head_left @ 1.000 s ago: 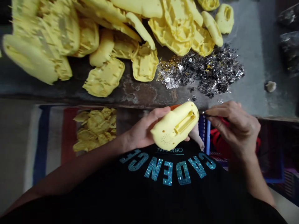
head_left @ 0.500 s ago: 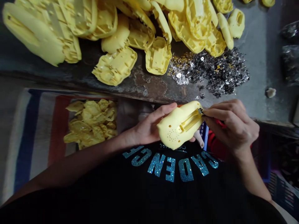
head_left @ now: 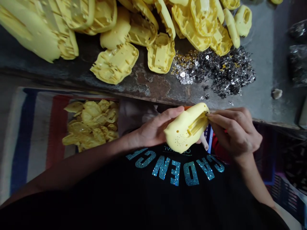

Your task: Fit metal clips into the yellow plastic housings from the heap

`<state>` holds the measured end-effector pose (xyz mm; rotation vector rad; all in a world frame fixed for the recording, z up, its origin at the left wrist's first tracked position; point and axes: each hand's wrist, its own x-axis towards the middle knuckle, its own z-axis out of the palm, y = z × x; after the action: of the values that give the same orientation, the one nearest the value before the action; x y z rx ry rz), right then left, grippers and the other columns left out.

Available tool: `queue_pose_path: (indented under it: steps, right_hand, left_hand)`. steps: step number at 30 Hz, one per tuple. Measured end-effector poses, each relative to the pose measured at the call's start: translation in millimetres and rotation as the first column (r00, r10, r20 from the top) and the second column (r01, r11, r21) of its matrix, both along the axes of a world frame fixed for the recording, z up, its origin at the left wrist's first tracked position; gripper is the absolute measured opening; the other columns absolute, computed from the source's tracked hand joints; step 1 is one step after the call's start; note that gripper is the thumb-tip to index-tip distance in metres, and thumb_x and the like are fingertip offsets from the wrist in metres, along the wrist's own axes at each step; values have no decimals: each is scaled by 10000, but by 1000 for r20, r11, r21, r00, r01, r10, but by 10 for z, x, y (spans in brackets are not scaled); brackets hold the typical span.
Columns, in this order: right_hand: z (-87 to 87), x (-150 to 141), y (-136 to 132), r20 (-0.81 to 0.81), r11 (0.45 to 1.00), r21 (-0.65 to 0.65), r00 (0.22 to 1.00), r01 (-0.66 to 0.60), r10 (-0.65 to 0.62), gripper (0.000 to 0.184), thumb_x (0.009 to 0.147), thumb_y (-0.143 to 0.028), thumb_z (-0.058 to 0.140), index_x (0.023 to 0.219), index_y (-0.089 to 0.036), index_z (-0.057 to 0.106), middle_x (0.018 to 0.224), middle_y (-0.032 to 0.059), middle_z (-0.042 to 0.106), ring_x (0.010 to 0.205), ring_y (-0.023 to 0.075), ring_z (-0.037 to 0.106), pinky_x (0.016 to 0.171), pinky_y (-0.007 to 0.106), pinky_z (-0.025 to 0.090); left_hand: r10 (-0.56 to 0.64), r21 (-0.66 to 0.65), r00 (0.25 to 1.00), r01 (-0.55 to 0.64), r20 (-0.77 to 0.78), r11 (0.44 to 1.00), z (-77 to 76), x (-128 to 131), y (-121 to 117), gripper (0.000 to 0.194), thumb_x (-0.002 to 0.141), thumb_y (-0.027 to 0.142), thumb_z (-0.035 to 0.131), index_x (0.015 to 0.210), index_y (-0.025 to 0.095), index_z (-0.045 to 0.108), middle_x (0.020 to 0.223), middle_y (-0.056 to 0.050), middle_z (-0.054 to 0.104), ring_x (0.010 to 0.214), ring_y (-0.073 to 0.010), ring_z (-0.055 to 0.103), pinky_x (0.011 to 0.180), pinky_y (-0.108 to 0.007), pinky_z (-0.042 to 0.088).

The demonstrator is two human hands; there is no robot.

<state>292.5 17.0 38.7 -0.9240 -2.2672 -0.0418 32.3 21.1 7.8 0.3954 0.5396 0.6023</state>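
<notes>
My left hand (head_left: 153, 131) grips a yellow plastic shell (head_left: 185, 127) in front of my chest, its recessed slot facing up. My right hand (head_left: 233, 129) pinches a small metal piece against the top end of that slot, fingertips touching the shell. The piece itself is nearly hidden by my fingers. Just beyond, on the worn table (head_left: 153, 86), lies a heap of small shiny metal parts (head_left: 216, 68).
Several yellow plastic shells (head_left: 115, 62) are piled along the back of the table. A striped sack (head_left: 35, 127) at the left holds more yellow pieces (head_left: 90, 123). A blue crate (head_left: 283, 188) with red parts sits at lower right. Dark bags (head_left: 297, 60) lie at the far right.
My right hand has brought the small metal piece from beside the shell onto the end of its slot. The shell has tilted slightly in my left hand.
</notes>
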Motion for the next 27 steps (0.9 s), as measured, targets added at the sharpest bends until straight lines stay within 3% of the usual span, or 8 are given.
queue_pose_path:
  steps: [6,12,18,25,27]
  right_hand:
    - [-47,-22,-8,-106,998,-67,994,17,-24,399,1038,-71,845,1359,-307,819,1124,48,924,906,269,872,814,458,678]
    - [-40,-69,-46,-67,999,-46,997,28,-31,449,1033,-76,849,1403,-325,805,1148,46,921,965,271,864,805,435,678]
    - [-28,-65,-78,-104,993,-41,988,113,-117,521,1003,-36,852,1415,-354,829,1132,39,912,924,272,842,805,437,659]
    - [-166,-56,-132,5,991,78,994,109,-109,471,1035,-120,854,1448,-345,823,1168,58,916,972,283,832,794,439,626]
    - [-155,-57,-120,-44,993,-3,992,119,-119,447,1048,-117,831,1417,-369,831,1144,43,908,951,271,825,792,434,642]
  left_hand:
    - [-9,22,1000,9,11,1000,-31,-14,12,804,968,664,877,1564,144,734,1301,-161,915,1096,-321,893,892,-343,681]
    - [-10,48,999,9,37,999,-36,22,13,899,907,729,901,1562,137,734,1252,-181,921,1130,-359,894,882,-356,688]
    - [7,40,998,-10,60,999,-90,4,-4,846,963,722,861,1577,156,721,1279,-165,917,1145,-332,886,946,-360,687]
    - [80,73,995,-84,65,994,-78,18,-51,858,974,728,865,1607,168,719,1355,-163,900,1173,-337,877,948,-365,683]
    - [105,86,992,-110,64,990,-56,26,-75,866,967,748,871,1599,171,733,1379,-173,891,1179,-346,872,949,-376,684]
